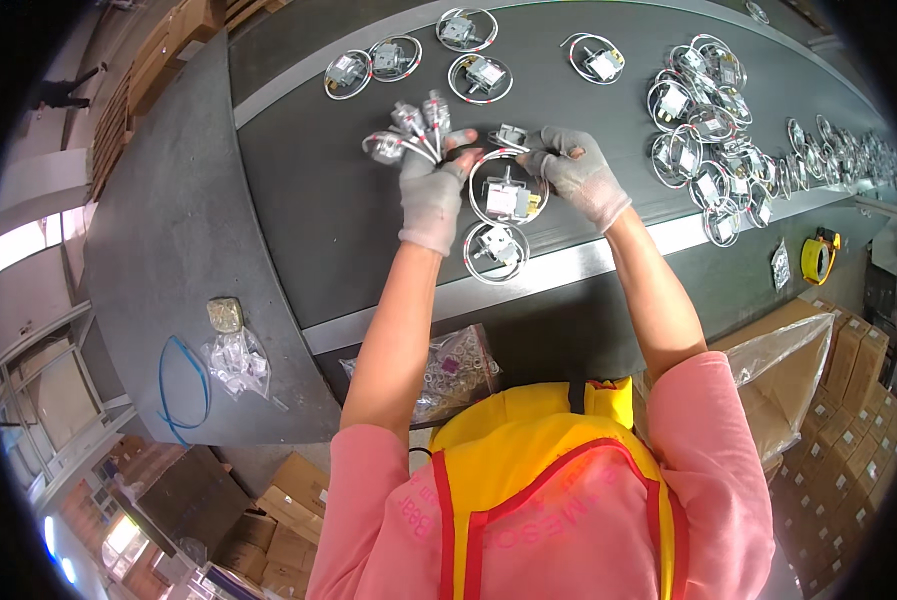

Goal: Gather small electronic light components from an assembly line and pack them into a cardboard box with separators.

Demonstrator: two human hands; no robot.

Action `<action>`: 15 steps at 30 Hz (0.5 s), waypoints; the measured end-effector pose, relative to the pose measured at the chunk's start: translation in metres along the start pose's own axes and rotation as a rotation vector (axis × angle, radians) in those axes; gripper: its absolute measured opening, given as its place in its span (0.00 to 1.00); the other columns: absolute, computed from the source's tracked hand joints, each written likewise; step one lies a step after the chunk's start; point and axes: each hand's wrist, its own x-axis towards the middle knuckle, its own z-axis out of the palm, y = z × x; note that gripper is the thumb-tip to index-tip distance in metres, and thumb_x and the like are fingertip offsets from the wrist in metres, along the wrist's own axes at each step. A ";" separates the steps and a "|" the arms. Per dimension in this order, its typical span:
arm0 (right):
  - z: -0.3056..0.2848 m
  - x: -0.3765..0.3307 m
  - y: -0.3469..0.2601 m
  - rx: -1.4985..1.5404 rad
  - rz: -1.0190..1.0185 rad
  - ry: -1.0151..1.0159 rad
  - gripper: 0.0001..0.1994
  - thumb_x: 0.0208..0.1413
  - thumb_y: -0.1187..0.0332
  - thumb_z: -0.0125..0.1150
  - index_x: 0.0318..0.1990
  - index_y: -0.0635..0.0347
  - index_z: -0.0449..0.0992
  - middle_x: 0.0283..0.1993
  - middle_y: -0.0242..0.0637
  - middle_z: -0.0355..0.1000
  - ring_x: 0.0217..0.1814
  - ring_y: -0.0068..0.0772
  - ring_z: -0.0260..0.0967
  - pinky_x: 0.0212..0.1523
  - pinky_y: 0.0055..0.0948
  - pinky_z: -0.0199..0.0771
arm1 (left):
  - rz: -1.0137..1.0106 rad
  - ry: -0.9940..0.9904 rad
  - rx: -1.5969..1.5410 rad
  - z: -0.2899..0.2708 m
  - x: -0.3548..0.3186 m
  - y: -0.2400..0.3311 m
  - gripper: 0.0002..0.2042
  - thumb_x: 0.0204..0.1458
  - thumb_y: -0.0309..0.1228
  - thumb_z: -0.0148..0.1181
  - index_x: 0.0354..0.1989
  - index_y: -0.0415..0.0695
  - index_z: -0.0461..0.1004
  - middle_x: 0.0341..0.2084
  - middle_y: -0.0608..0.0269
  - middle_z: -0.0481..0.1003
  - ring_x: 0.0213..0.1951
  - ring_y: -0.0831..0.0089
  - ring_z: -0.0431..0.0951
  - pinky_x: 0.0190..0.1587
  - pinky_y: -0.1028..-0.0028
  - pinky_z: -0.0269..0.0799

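My left hand (433, 190), in a pale glove with bare fingertips, is closed around a bunch of white tubes with red marks. Metal parts in clear plastic (408, 120) fan out from their ends. Its fingertips also reach the ring of a thermostat with a coiled tube (508, 200). On that ring's upper right, my gloved right hand (580, 175) has thumb and fingers pinched together at the tube. A second thermostat (510, 135) lies partly hidden by those fingers. Just below, another coiled thermostat (496, 248) rests at the belt's near edge.
Several thermostats (478, 75) are spread over the far side of the dark conveyor belt (348, 210); a dense pile (708, 125) continues rightward. A bag of small rings (458, 370) hangs before me. Yellow tape (818, 257) sits at right, above an open carton (768, 385). A blue strap (183, 390) lies left.
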 end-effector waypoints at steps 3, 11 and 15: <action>-0.002 -0.011 -0.013 0.009 -0.010 -0.068 0.05 0.52 0.73 0.59 0.28 0.64 0.74 0.21 0.25 0.64 0.21 0.15 0.58 0.20 0.20 0.57 | -0.065 -0.176 0.003 -0.003 0.007 0.004 0.11 0.49 0.10 0.52 0.37 0.39 0.67 0.39 0.51 0.76 0.37 0.69 0.78 0.37 0.75 0.76; 0.010 -0.018 -0.015 0.010 -0.098 0.026 0.04 0.54 0.75 0.56 0.34 0.67 0.73 0.22 0.25 0.65 0.23 0.13 0.59 0.22 0.18 0.59 | -0.129 -0.180 -0.039 -0.014 0.001 -0.013 0.13 0.46 0.12 0.60 0.37 0.41 0.68 0.32 0.61 0.74 0.32 0.74 0.77 0.33 0.76 0.76; 0.013 -0.019 -0.018 -0.042 -0.086 0.012 0.04 0.53 0.76 0.55 0.34 0.67 0.73 0.23 0.24 0.65 0.24 0.13 0.58 0.23 0.18 0.59 | -0.134 -0.190 -0.184 -0.007 -0.010 -0.009 0.14 0.44 0.12 0.61 0.34 0.44 0.68 0.30 0.63 0.73 0.31 0.75 0.76 0.33 0.75 0.77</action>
